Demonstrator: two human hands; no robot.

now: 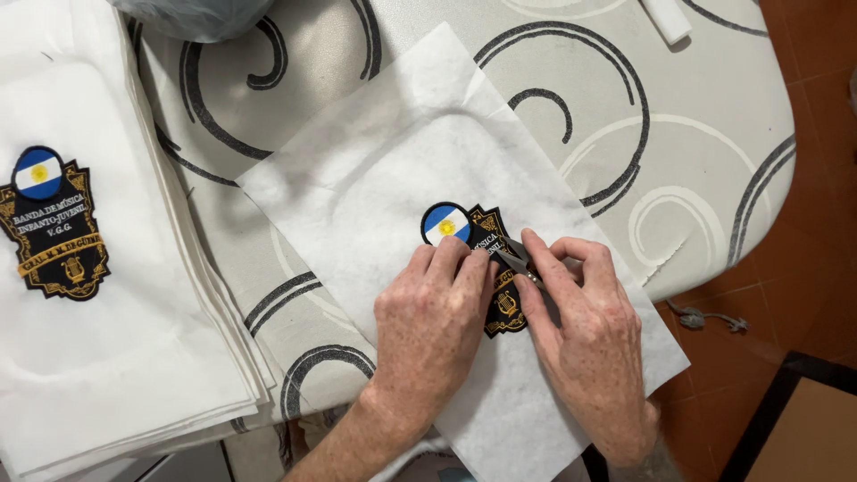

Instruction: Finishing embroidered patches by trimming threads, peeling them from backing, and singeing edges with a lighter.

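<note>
A white felt-like sheet [402,170] lies slanted on the table and bears an embroidered black and gold badge [464,228] with a blue and white round emblem on top. My left hand [428,326] presses flat on the badge's left half, fingers together. My right hand [585,330] holds small metal scissors [515,259] whose tips rest on the badge's middle, right beside my left fingertips. The lower part of the badge is partly hidden under both hands.
A stack of white sheets [116,357] lies at the left, its top one carrying a like badge [54,228]. The table has a beige cloth with dark swirls [616,134]. A grey bundle [192,13] sits at the top edge. Orange floor tiles [812,223] show at right.
</note>
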